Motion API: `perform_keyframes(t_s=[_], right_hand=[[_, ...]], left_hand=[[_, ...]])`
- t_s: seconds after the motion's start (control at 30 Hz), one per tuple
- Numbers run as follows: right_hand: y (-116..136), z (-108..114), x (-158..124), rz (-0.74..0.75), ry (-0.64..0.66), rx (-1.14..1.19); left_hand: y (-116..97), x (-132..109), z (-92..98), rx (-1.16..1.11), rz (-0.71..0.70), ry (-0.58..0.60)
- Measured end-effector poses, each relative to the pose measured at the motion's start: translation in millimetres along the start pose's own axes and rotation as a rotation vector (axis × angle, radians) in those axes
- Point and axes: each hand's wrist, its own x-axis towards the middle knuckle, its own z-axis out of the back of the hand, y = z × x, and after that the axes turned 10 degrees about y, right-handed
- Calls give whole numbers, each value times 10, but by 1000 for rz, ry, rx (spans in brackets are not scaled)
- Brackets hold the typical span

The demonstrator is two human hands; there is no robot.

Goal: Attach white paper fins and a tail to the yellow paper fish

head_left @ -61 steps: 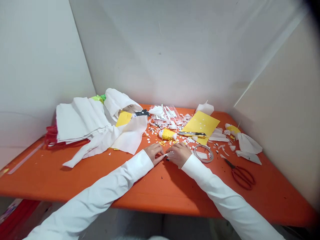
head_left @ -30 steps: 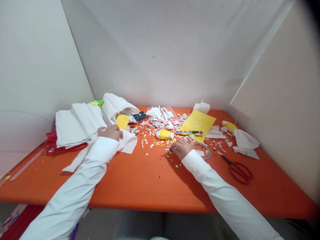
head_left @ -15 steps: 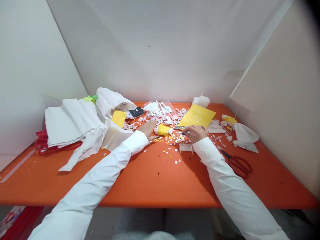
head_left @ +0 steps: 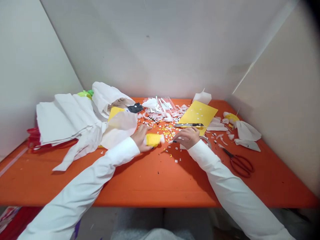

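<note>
My left hand (head_left: pixel 140 137) is closed round a small yellow glue bottle (head_left: pixel 153 139) with a white cap, held just above the orange table (head_left: pixel 155 180). My right hand (head_left: pixel 187 137) rests a little to the right, fingers curled and pinching a small white paper piece (head_left: pixel 170 141). Tiny white and yellow paper scraps (head_left: pixel 167 131) lie scattered between and behind both hands. A yellow utility knife (head_left: pixel 189 125) lies just beyond my right hand, on the edge of a yellow paper sheet (head_left: pixel 199 113).
A heap of white paper sheets (head_left: pixel 72 116) covers the left of the table. Red scissors (head_left: pixel 238 162) lie at the right, near crumpled white paper (head_left: pixel 246 133). A tape ring (head_left: pixel 207 140) sits by my right wrist. White walls enclose three sides.
My left hand went left to the white sheets, came back to the yellow glue bottle, picked it up and drew it nearer. My right hand reached toward the knife, then pulled back.
</note>
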Motion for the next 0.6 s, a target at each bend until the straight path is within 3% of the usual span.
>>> perform_keyframes(t_s=[0.07, 0.13, 0.27, 0.43, 0.53, 0.6], right_hand=[[68, -68, -18, 53, 26, 40], [102, -87, -30, 100, -30, 116], [78, -87, -28, 119, -149, 223], [67, -183, -41, 113, -165, 275], [91, -172, -53, 122, -268, 348], [99, -127, -55, 96, -334, 384]], left_hand=[[-16, -141, -26, -47, 20, 107], [-39, -204, -36, -46, -3, 162], [-76, -132, 7, 20, -26, 226], [-23, -35, 4, 87, 1, 190], [40, -58, -58, -103, -19, 101], [62, -81, -94, -292, 42, 34]])
